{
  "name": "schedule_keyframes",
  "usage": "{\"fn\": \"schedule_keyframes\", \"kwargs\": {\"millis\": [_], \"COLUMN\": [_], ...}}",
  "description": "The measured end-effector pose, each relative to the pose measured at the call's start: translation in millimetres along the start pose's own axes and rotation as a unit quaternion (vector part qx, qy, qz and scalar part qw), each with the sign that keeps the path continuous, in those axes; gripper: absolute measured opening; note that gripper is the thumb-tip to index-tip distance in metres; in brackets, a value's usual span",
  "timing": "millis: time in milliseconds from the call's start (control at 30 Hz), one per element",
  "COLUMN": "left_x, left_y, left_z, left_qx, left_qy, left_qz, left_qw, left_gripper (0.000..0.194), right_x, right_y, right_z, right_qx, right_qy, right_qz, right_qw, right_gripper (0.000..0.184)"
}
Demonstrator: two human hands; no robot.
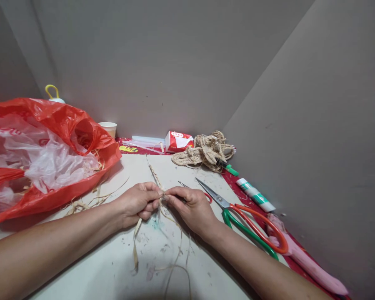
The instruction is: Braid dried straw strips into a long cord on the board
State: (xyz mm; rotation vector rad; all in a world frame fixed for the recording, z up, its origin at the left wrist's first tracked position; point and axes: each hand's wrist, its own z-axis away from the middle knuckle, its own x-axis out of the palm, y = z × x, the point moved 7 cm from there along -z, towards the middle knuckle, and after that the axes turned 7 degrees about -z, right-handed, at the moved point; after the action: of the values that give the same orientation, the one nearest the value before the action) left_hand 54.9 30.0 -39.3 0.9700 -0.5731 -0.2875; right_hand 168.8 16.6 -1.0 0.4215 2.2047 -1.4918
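A thin braid of straw-coloured strands (pixel 155 175) runs away from me over the pale board, its far end narrowing to a fine tip. At its near end my left hand (pixel 143 201) pinches the strands between thumb and forefinger. Fingertip to fingertip with it, my right hand (pixel 190 204) is closed on the same end of the braid. One flat loose strand (pixel 135 246) hangs below the left hand, and thinner strands (pixel 178 233) trail towards me from between the hands. The exact crossing of the strands is hidden by the fingers.
Large scissors (pixel 225 204) with green and orange handles lie beside my right hand. A red plastic bag (pixel 106 160) fills the left. Farther back are a paper cup (pixel 108 128), a red tissue pack (pixel 178 141) and a braided bundle (pixel 203 152). A tube (pixel 255 194) lies right, near the wall.
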Motion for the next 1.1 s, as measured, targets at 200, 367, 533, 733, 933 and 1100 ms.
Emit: {"fn": "schedule_keyframes", "kwargs": {"millis": [200, 367, 533, 733, 933, 1100], "left_x": [-1.0, -0.2, -0.8, 0.0, 2.1, -0.6], "left_y": [-1, 0, 0, 1, 0, -2], "left_z": [-1, -1, -1, -2, -2, -4], "left_qx": [-0.013, -0.020, -0.021, -0.031, -0.029, -0.023], "left_qy": [-0.011, -0.016, -0.018, -0.018, -0.038, -0.037], "left_qz": [-0.006, 0.011, 0.002, 0.001, 0.003, -0.004], "left_qw": [1.000, 1.000, 1.000, 0.999, 0.999, 0.999], "left_gripper": [0.015, 0.013, 0.012, 0.011, 0.008, 0.011], "right_x": [-2, 0, 0, -1, -3, -9], "right_y": [-1, -1, 0, -3, 2, 9], "right_z": [-1, -1, -1, -1, -2, -2], "right_qx": [-0.016, -0.016, -0.025, -0.055, -0.017, 0.055], "right_qy": [0.000, -0.006, -0.011, -0.018, -0.002, -0.032], "right_qz": [-0.005, 0.011, 0.009, 0.025, 0.019, -0.057], "right_qw": [1.000, 1.000, 1.000, 0.998, 1.000, 0.996], "right_gripper": [0.014, 0.013, 0.013, 0.013, 0.002, 0.011]}}
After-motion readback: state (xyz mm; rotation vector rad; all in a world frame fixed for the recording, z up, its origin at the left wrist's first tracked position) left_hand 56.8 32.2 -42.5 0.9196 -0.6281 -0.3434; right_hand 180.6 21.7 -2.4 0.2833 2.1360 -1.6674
